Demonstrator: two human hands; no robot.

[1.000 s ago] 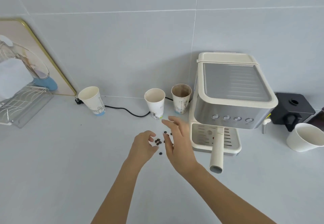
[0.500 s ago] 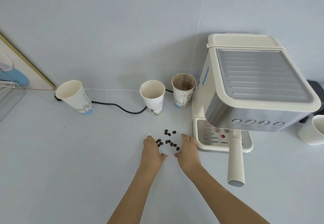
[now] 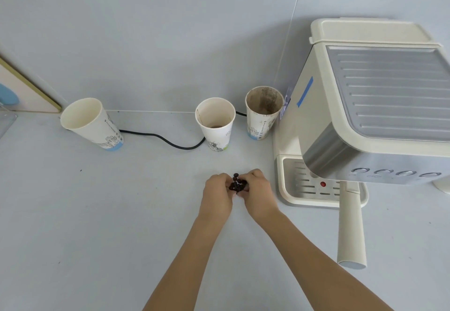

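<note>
A small pile of dark coffee beans point(image 3: 237, 185) lies on the pale counter, squeezed between my two hands. My left hand point(image 3: 216, 196) is on the pile's left and my right hand point(image 3: 258, 193) on its right. The fingers of both curl in around the beans, with knuckles nearly touching. One bean sits at the top of the pile, just beyond the fingertips. Some beans are hidden under my fingers.
Three paper cups stand near the wall: a leaning one point(image 3: 95, 125) at left, a middle one point(image 3: 215, 123), and a stained one point(image 3: 264, 113). A black cable point(image 3: 165, 140) runs behind them. A cream espresso machine point(image 3: 379, 96) stands at right, its handle point(image 3: 350, 228) pointing towards me.
The scattered beans have been swept into one pile. Both hands moved inward and their fingers curled round it. The camera came closer and lower.
</note>
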